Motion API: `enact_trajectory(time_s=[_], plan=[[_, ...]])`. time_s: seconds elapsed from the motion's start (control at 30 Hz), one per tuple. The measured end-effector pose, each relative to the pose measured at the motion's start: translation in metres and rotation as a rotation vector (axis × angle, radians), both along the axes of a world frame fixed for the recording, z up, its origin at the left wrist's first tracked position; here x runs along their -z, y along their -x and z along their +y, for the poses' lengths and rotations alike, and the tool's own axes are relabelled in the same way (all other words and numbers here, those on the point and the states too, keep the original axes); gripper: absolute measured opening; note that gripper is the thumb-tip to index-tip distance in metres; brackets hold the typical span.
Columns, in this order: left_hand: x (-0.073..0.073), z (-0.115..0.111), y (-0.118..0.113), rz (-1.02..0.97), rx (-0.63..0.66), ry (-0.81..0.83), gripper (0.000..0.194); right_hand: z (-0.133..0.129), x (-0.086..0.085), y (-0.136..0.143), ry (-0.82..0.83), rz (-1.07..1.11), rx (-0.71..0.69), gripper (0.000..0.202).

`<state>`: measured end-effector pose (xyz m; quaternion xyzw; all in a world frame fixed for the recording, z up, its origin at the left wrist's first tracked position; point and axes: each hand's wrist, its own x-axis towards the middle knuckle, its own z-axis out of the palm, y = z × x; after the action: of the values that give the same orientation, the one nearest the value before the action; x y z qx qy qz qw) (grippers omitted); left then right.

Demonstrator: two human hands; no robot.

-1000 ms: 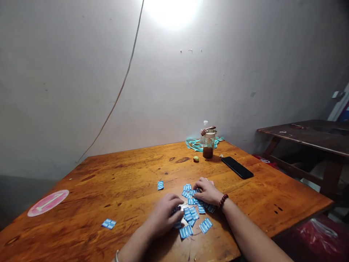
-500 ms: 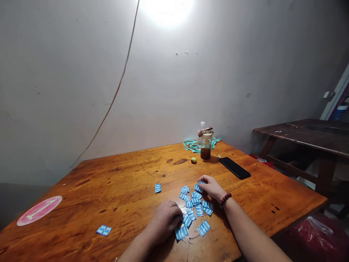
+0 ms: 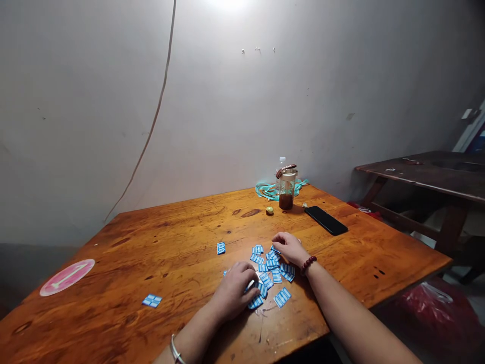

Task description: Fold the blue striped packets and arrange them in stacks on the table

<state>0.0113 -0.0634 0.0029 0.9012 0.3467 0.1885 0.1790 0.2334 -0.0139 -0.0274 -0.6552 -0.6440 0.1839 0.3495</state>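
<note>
Low over the near side of a loose pile of blue-and-white striped packets [image 3: 272, 264], my left hand [image 3: 235, 289] has its fingers curved and apart, with packets showing by the thumb. A sliver of blue peeks out beyond its knuckles. My right hand [image 3: 291, 247] is at the far right of the pile, its fingers bent down and closed over a packet [image 3: 274, 249] that they mostly hide. One single packet [image 3: 282, 298] lies nearer the table's front edge. Another packet [image 3: 221, 247] lies left of the pile, and a further packet [image 3: 152, 301] is well to the left.
Behind the pile stand a bottle of dark drink [image 3: 286, 194] and a small yellow-green item [image 3: 269, 211]. A black phone [image 3: 326, 220] lies to the right. A teal strap [image 3: 266, 190] is near the wall. A pink oval sticker [image 3: 67, 277] marks the wooden table [image 3: 182, 232].
The view has tilted downward. My left hand has shifted slightly forward over the packets, its fingers looser. My right hand has turned more palm-down and covers more of its packet.
</note>
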Motion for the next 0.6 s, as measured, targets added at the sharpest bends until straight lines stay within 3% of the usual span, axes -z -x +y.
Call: enact_trajectory(time_s=[0.1,0.27,0.4,0.6], plan=[[0.002,0.002,0.001,0.005,-0.048,0.021,0.003,0.002,0.003,-0.001,0.003,-0.006,0.012,0.017],[-0.006,0.008,0.01,-0.093,-0.095,0.002,0.01,0.002,0.003,-0.002,0.004,-0.045,0.039,0.019],[-0.014,0.018,0.027,-0.193,-0.204,-0.04,0.016,-0.001,-0.002,-0.002,0.015,-0.1,0.017,0.019],[-0.013,0.03,0.047,-0.062,-0.255,-0.005,0.017,-0.006,-0.006,-0.003,0.071,-0.191,-0.067,0.023]])
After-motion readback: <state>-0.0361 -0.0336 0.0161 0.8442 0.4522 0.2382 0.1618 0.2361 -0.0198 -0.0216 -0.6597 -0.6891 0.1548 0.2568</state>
